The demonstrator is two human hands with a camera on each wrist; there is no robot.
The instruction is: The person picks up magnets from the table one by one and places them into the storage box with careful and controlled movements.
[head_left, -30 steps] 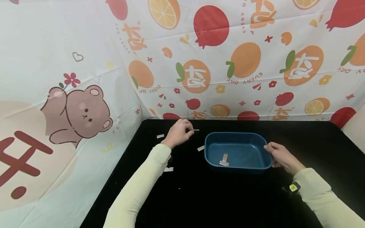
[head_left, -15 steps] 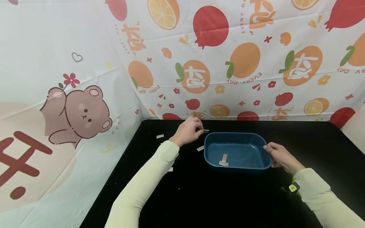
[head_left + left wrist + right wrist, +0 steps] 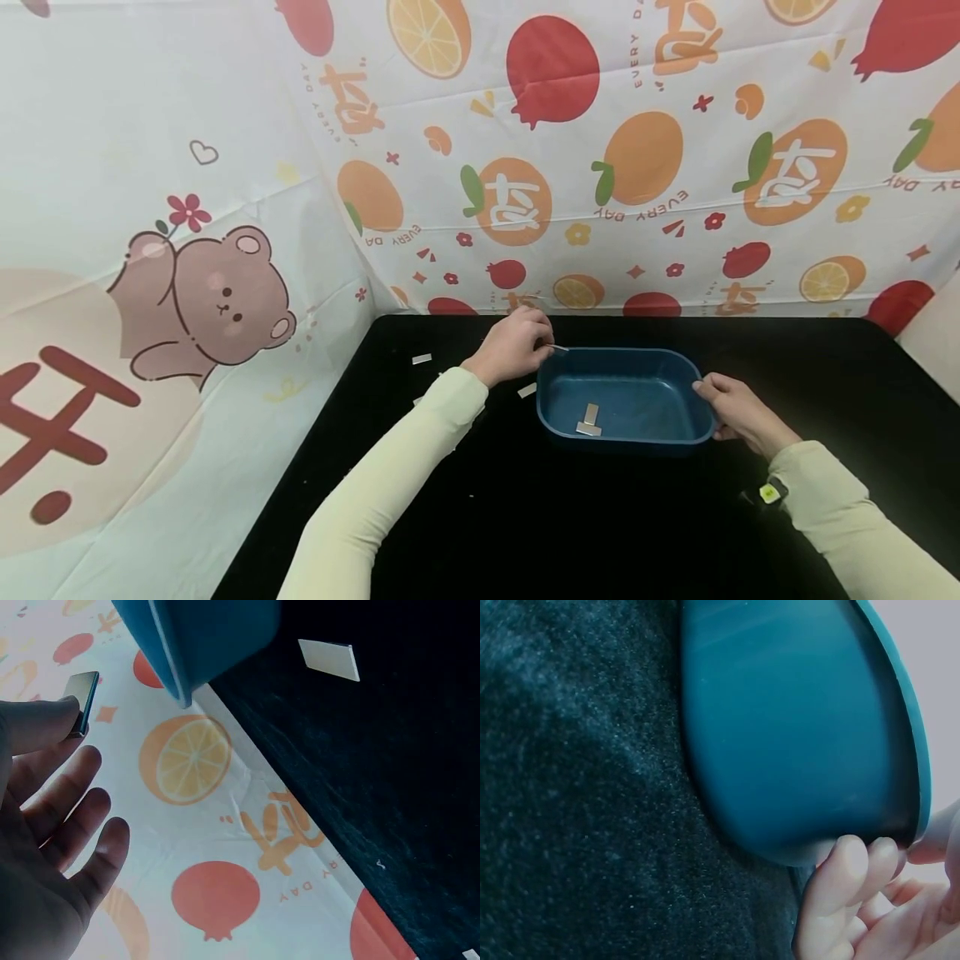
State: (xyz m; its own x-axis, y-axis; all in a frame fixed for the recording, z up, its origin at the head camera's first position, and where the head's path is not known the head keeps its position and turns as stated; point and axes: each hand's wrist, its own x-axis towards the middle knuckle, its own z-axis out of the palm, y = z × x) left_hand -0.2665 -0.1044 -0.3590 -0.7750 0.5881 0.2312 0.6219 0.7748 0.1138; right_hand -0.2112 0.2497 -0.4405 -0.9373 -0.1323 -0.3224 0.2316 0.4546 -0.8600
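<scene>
My left hand (image 3: 516,343) pinches a small flat silvery rectangular piece (image 3: 85,688) between thumb and index finger. In the left wrist view the other fingers of that hand (image 3: 64,825) are loosely bent. The piece sits above the far left corner of a blue plastic tub (image 3: 626,440). At the tub's right end my right hand (image 3: 742,414) grips the rim, thumb on top. In the right wrist view its fingertips (image 3: 847,859) press against the tub's outer wall (image 3: 795,735). Inside the tub lie two similar pieces (image 3: 590,422), one touching the other.
A loose rectangular piece (image 3: 527,390) lies just left of the tub, and another piece (image 3: 422,359) farther left. My left sleeve (image 3: 405,467) partly covers more pieces. Behind the black tabletop (image 3: 570,533) hangs a fruit-print cloth (image 3: 577,192).
My left hand has moved right with the pinched piece, from beside the tub to above its far left rim. My right hand and the tub stay put.
</scene>
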